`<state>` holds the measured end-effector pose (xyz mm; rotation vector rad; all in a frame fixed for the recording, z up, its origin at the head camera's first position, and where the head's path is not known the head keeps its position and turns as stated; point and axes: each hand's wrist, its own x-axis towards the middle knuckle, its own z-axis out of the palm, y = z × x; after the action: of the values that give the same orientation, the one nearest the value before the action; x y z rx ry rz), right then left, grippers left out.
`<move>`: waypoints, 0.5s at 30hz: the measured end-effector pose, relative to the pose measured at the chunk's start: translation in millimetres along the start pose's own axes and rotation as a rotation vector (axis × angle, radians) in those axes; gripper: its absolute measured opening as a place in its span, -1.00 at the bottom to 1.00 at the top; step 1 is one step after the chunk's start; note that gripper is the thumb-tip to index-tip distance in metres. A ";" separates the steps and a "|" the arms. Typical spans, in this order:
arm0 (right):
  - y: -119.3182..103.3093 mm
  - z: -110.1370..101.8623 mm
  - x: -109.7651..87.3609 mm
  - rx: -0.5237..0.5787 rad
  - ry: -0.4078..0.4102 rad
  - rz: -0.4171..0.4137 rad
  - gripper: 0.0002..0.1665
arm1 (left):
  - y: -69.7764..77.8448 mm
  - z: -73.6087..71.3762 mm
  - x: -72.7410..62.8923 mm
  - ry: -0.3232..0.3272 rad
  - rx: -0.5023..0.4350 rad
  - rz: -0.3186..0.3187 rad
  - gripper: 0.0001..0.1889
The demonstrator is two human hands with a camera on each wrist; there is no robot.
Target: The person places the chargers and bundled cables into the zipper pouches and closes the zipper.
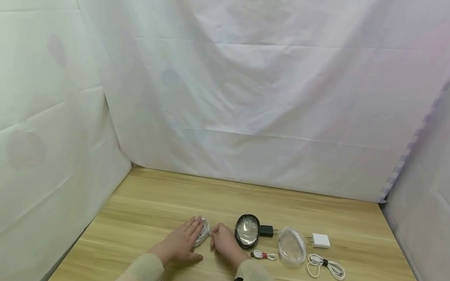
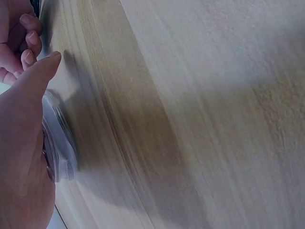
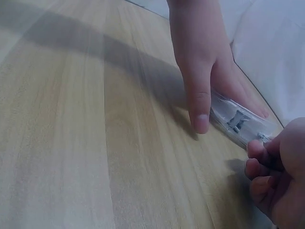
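Note:
Flat under my left hand point(image 1: 181, 242) lies a small oval case of clear plastic with a whitish edge point(image 1: 203, 232), on the wooden table. The left fingers are straight and press over its top, with the thumb stretched out beside it. Inside, through the clear wall, a dark piece point(image 3: 237, 120) shows. My right hand point(image 1: 225, 242) is at the case's right end, fingers curled, pinching the small zipper pull point(image 3: 263, 137) there. The fingers hide most of the pull. In the left wrist view the case's edge point(image 2: 62, 148) shows beneath the left palm.
To the right lie a black-rimmed oval case point(image 1: 247, 231), a black charger plug point(image 1: 266, 231), and a white cable with a red tie point(image 1: 265, 255). Farther right are another clear oval case point(image 1: 290, 260), a white charger plug point(image 1: 320, 241) and a coiled white cable point(image 1: 335, 270). White sheeting surrounds the table.

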<state>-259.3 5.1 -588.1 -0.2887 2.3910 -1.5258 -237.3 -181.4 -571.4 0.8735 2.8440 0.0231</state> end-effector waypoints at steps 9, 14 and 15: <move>-3.6 -1.2 -3.9 -0.009 -0.021 -0.014 -0.90 | 5.9 -5.4 -1.1 0.011 -0.009 -0.004 -0.01; -2.0 1.9 -7.4 0.050 0.011 -0.012 -0.88 | 9.1 -7.3 -2.2 0.023 0.001 -0.038 -0.04; -1.5 2.5 -8.1 0.053 0.022 -0.013 -0.87 | 9.6 -6.9 -2.1 0.034 -0.001 -0.045 -0.05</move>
<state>-250.8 5.0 -586.7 -0.2785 2.3658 -1.6030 -231.3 -174.4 -563.7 0.8158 2.8944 0.0342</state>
